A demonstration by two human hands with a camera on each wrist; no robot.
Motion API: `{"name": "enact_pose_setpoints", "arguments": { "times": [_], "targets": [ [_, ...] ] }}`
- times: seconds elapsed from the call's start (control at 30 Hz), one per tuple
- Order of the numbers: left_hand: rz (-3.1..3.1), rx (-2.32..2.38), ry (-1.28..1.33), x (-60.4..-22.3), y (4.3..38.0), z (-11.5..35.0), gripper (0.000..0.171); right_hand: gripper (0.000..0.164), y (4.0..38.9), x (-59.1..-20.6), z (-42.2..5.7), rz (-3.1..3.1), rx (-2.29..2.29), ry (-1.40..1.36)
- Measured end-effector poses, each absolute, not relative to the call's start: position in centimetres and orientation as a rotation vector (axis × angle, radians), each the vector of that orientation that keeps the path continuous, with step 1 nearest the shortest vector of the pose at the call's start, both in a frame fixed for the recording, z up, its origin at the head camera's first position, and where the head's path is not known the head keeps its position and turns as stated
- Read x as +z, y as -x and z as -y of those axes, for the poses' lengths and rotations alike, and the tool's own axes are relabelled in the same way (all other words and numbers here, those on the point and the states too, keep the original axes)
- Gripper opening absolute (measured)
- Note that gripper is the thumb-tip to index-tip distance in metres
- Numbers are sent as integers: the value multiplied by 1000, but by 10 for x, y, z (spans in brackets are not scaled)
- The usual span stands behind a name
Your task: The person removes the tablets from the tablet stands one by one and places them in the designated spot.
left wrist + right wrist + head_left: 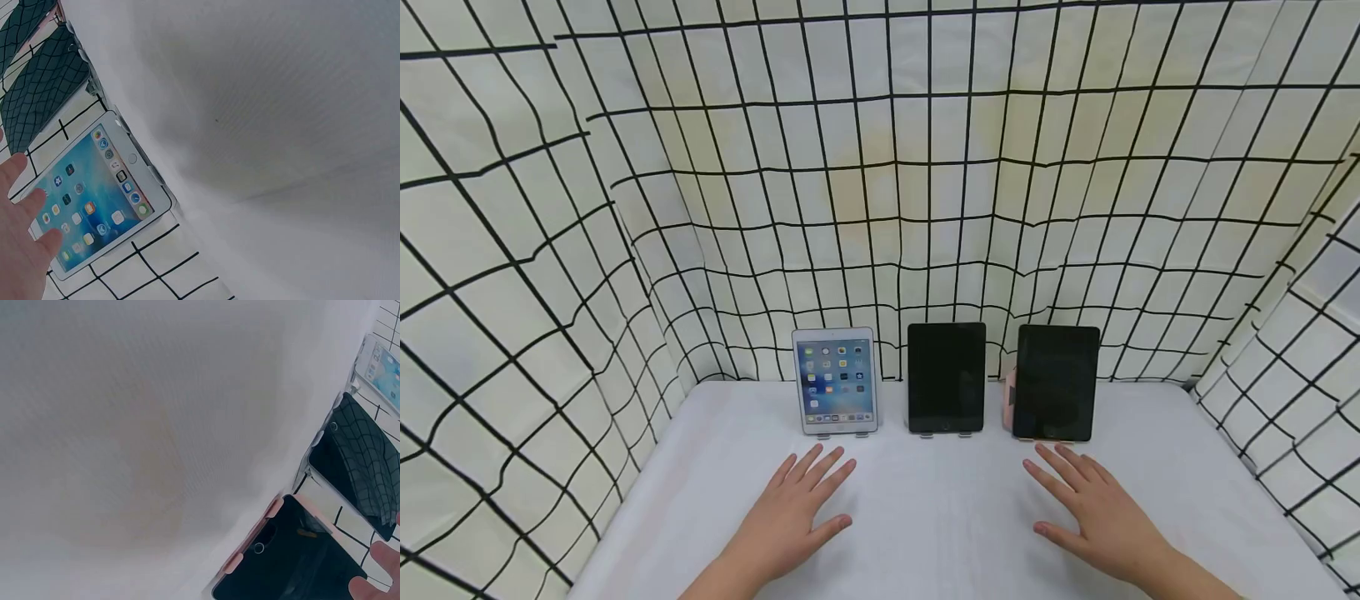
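Three tablets stand in a row at the back of a white table. The white tablet on the left has its screen lit with app icons. A black tablet with a dark screen is in the middle, and another dark black tablet leans on a pink stand at the right. My left hand is spread, palm down, in front of the white tablet, holding nothing. Likewise spread and holding nothing, my right hand is in front of the right black tablet. Neither hand visibly touches a tablet.
The white tabletop stretches between and in front of the hands. White cloth walls with a black grid enclose the table at the back and both sides. Small stand feet poke out under the tablets.
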State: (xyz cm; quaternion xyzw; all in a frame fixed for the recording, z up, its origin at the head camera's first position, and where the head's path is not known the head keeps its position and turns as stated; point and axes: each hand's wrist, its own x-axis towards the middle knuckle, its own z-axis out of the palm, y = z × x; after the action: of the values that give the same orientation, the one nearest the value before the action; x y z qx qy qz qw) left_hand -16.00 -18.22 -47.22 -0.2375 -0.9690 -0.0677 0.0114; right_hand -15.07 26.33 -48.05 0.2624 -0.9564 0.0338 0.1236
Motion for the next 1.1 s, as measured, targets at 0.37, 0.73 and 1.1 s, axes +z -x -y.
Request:
{"name": "enact_pose_setpoints", "arguments": {
  "times": [0.37,0.73,1.1],
  "targets": [
    [2983,-225,683,-476,162,180,70,78,155,-481,-264,2820,153,-756],
    [2927,-232,604,-477,161,184,68,77,160,-485,-258,2838,162,-771],
    [2929,-290,539,-473,159,185,70,76,164,-484,-251,2840,149,-793]
  ]
}}
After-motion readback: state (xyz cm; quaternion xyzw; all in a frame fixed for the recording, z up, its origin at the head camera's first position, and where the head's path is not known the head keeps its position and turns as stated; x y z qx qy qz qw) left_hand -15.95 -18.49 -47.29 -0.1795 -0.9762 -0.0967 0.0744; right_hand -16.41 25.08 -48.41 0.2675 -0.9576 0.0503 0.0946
